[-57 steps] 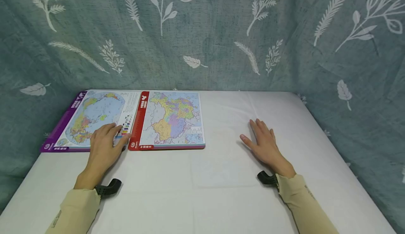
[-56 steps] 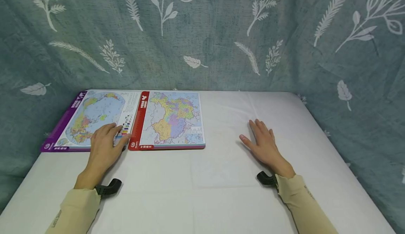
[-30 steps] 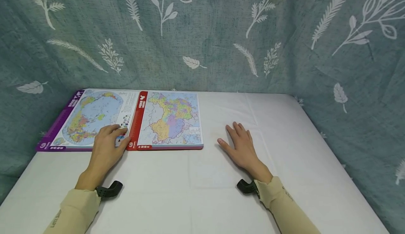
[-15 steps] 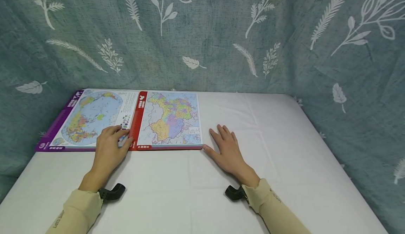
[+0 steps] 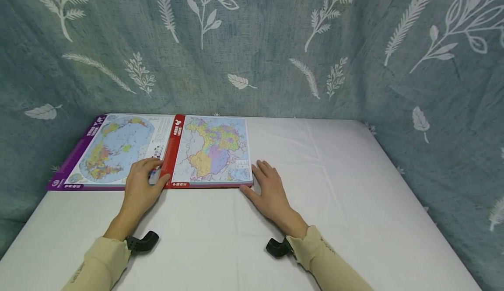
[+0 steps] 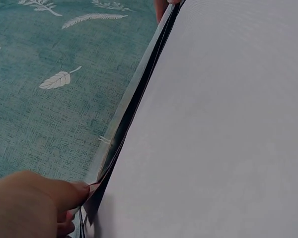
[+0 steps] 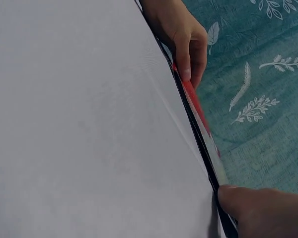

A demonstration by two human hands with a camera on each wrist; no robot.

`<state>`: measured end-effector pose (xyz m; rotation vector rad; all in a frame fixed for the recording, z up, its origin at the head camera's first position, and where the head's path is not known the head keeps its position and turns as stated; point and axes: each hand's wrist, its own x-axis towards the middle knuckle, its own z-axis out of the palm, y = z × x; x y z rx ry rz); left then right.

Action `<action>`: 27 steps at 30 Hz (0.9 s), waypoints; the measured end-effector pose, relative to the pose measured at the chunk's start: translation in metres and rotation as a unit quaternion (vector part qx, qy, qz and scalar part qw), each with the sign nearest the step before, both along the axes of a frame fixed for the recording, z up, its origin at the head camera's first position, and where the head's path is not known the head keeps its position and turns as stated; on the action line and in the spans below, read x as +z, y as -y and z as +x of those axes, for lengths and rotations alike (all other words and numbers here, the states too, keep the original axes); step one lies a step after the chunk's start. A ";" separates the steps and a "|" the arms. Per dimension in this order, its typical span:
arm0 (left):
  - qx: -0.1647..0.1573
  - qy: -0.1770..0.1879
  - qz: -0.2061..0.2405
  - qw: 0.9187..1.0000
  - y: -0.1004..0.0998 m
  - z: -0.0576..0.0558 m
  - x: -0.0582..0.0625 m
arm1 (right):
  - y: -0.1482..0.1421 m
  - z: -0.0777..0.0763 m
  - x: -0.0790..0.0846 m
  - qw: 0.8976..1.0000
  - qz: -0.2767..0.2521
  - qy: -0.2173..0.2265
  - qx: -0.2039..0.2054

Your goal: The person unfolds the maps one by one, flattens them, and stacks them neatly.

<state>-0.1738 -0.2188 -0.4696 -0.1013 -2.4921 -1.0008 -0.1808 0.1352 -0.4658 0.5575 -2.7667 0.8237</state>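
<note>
Two flat laminated-looking maps lie side by side on the white table. The left one is a purple-bordered world map (image 5: 117, 151); the right one is a red-bordered map (image 5: 212, 151) with a layered front edge. My left hand (image 5: 143, 186) lies over the world map's lower right, fingers curled and thumb at the red map's lower left corner. In the left wrist view that thumb (image 6: 72, 192) pinches the corner edge. My right hand (image 5: 271, 197) is at the red map's lower right corner, fingers fairly straight along its right edge, thumb (image 7: 231, 196) against the front edge.
A white cloth (image 5: 220, 238) covers the table, its back edge close behind the maps. A green leaf-patterned curtain (image 5: 267, 41) hangs behind and on both sides. Black wrist cameras (image 5: 142, 241) sit at both cuffs.
My right hand has slid left from the open tablecloth to the red map's right corner. My left hand has shifted slightly right and nearer, its thumb now at the red map's corner.
</note>
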 end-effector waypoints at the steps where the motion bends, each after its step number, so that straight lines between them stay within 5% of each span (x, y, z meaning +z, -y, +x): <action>1: 0.002 0.002 0.003 1.000 0.000 0.000 0.000 | 0.001 0.000 0.000 1.000 -0.006 -0.004 -0.003; 15: -0.007 0.003 -0.005 1.000 -0.002 -0.004 -0.001 | 0.008 0.000 0.001 0.997 -0.062 -0.045 -0.029; 27: -0.018 0.023 0.005 1.000 -0.002 -0.005 0.000 | 0.005 -0.001 0.003 0.983 -0.174 0.038 -0.045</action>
